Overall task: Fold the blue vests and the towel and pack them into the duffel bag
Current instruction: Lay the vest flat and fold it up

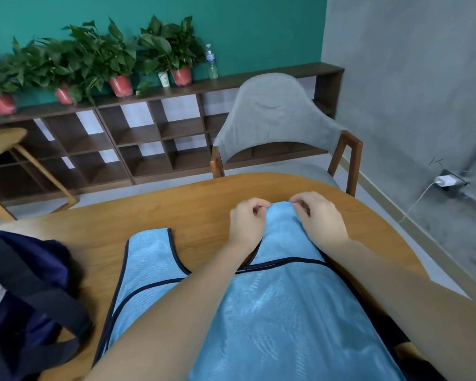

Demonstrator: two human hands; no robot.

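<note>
A light blue mesh vest (272, 312) with dark trim lies flat on the wooden table (154, 215), its shoulder straps pointing away from me. My left hand (245, 221) and my right hand (319, 215) pinch the top end of the right shoulder strap from either side, close together. The left strap (149, 254) lies flat and untouched. A navy duffel bag (25, 298) with black straps sits on the table at the near left. No towel is in view.
A grey chair (280, 116) with wooden arms stands at the table's far side. Behind it runs a low dark shelf (149, 127) with potted plants (94, 56) and a water bottle (211, 61). A charger (445, 180) is plugged in at the right wall.
</note>
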